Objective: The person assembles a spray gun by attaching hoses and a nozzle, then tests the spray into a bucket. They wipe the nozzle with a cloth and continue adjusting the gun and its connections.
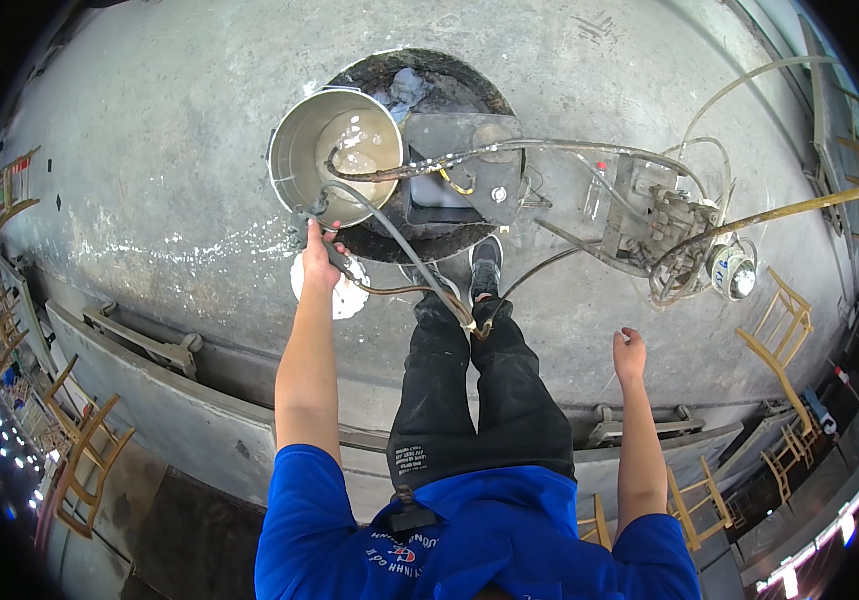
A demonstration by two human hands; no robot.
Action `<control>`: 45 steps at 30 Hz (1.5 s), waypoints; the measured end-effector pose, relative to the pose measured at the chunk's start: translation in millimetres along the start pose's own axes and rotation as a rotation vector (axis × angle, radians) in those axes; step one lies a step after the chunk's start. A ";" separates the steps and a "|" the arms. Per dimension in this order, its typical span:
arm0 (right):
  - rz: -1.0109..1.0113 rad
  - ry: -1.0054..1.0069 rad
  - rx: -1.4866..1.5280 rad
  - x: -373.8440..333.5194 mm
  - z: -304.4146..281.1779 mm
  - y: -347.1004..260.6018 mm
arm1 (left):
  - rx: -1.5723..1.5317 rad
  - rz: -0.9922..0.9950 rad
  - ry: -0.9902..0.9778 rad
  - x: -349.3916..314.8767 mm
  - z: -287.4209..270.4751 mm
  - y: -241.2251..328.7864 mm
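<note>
While the left hand (322, 262) wraps its fingers around a dark-handled spray gun (336, 257), the right hand (631, 355) hangs well apart from it, fingers curled in; whether it holds anything small, I cannot tell. The gun is at the near rim of a bucket (283, 165), just beyond the left hand. A stained hose (430, 164) reaches into that bucket, a white disc (335, 300) lies below the left hand, and a pump (678, 232) stands beyond the right.
</note>
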State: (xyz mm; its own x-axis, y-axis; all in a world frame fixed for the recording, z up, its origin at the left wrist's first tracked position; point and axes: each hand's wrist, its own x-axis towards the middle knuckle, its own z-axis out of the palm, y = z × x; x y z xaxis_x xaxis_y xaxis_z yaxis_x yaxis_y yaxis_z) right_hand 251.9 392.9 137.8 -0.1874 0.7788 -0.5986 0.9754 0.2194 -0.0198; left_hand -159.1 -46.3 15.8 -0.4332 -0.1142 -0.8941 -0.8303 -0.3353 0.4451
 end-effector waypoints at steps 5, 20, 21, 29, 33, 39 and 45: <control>0.007 -0.004 -0.013 2.6 3.8 0.9 | 0.003 -0.028 -0.045 7.1 -4.9 -0.5; -0.108 0.148 -0.095 -6.1 -50.9 -38.0 | 0.055 -0.059 -0.086 24.6 -15.4 -0.1; -0.197 0.222 -0.140 -3.6 -64.6 -41.9 | 0.059 -0.059 -0.068 24.2 -14.8 0.0; -0.500 0.343 -0.799 60.6 -130.4 -96.0 | 0.089 -0.017 -0.074 13.8 -5.7 3.1; -0.490 0.447 -1.281 81.4 -119.7 -115.1 | 0.083 -0.024 -0.088 18.2 -6.9 0.0; -0.606 0.257 -1.427 94.3 -146.5 -140.6 | 0.025 -0.028 -0.105 28.1 -11.6 -6.5; -0.650 0.119 -1.331 109.3 -154.3 -138.9 | 0.102 -0.030 -0.136 24.0 1.8 -4.8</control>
State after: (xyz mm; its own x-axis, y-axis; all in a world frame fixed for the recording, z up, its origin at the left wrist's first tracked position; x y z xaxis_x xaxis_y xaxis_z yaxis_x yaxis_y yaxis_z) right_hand 78.0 538.2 198.7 -0.6106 0.3642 -0.7033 -0.0878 0.8514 0.5171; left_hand -166.2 -45.8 -7.7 -0.4451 0.0248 -0.8951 -0.8721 -0.2390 0.4270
